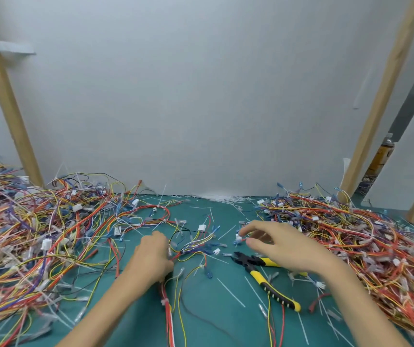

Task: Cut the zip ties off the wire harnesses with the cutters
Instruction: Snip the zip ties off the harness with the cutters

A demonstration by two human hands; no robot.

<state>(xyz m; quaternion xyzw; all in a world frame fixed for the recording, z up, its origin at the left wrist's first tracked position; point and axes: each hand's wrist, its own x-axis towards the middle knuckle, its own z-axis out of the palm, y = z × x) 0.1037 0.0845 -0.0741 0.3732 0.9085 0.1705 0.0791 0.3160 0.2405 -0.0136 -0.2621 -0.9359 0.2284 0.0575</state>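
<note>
A wire harness (195, 244) of red, yellow, blue and black wires with white connectors lies on the green mat between my hands. My left hand (152, 256) is closed around its bundled middle. My right hand (278, 244) hovers over the mat with fingers spread, its fingertips at a small white connector (238, 237), holding nothing that I can see. The cutters (266, 276), black jaws with yellow-and-black handles, lie on the mat just under and in front of my right hand, partly hidden by it.
A big heap of tangled harnesses (33, 236) fills the left side and another heap (366, 246) the right. Cut white zip ties (231, 293) are scattered over the green mat (216, 319). A white wall board with wooden posts (366, 139) stands behind.
</note>
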